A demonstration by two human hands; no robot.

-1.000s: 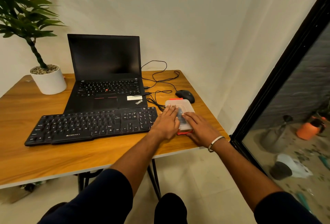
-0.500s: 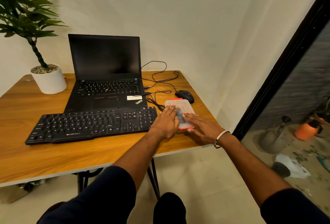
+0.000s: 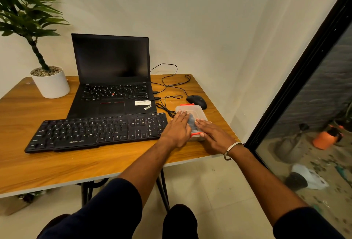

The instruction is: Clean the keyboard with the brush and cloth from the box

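One view only, from a wide-angle camera worn on the person's head — it looks forward and down across the wooden table (image 3: 57,164), set against a pale wall that bends with the lens. Both forearms reach in from the bottom edge, close to the camera; the laptop (image 3: 112,78) sits farther back, a glass door (image 3: 312,116) at the right.

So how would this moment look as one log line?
stage: opening box | left hand: flat on box lid | right hand: on lid | keyboard: untouched
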